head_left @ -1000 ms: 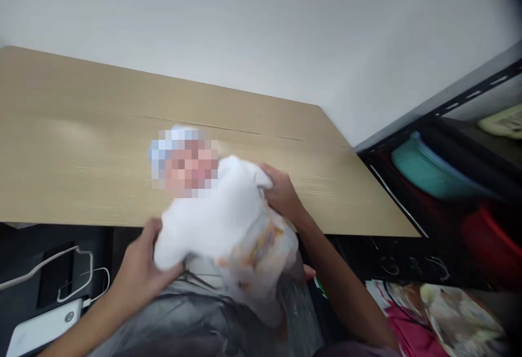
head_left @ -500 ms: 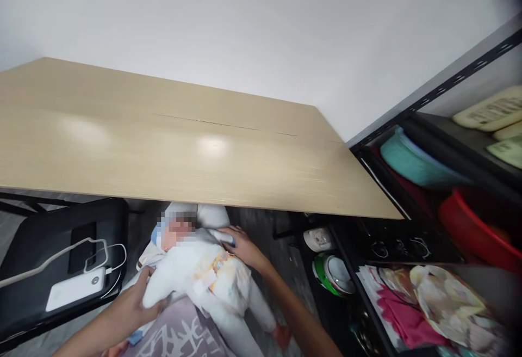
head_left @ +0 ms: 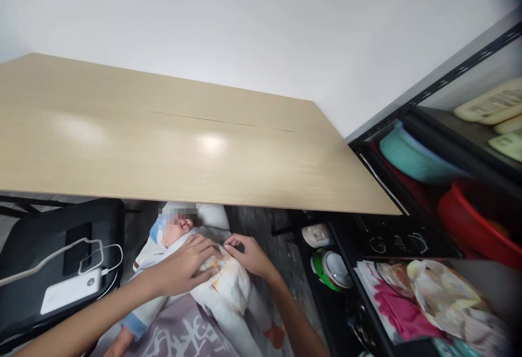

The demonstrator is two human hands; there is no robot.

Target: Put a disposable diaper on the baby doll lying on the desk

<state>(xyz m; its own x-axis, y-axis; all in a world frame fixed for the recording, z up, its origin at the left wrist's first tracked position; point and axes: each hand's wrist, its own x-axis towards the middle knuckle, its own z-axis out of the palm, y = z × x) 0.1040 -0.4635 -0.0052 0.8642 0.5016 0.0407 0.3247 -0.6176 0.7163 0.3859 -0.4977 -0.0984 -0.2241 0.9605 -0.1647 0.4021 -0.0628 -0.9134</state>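
Note:
A person [head_left: 179,232] in white clothes with blue trim lies on the purple patterned cloth [head_left: 183,330] over my lap, wearing a white diaper [head_left: 228,289] with a coloured print. My left hand [head_left: 190,262] rests across the belly at the top of the diaper, fingers stretched and thumb apart. On the other side, my right hand [head_left: 248,256] has its thumb and forefinger brought together at the waist, near the diaper's upper edge. What those fingertips hold, if anything, is too small to tell.
A wooden tabletop [head_left: 183,150] spans the front, its near edge just above the lying person's head. At left, a white power bank [head_left: 71,290] with a cable lies on a black chair [head_left: 24,259]. Shelves at right hold a teal basin [head_left: 416,155], a red basin [head_left: 473,221] and cloths.
My left hand has moved from the lying person's side onto the belly. My right hand has shifted slightly down to the diaper's upper edge, its fingers now drawn together. A blue-cuffed arm shows at lower left.

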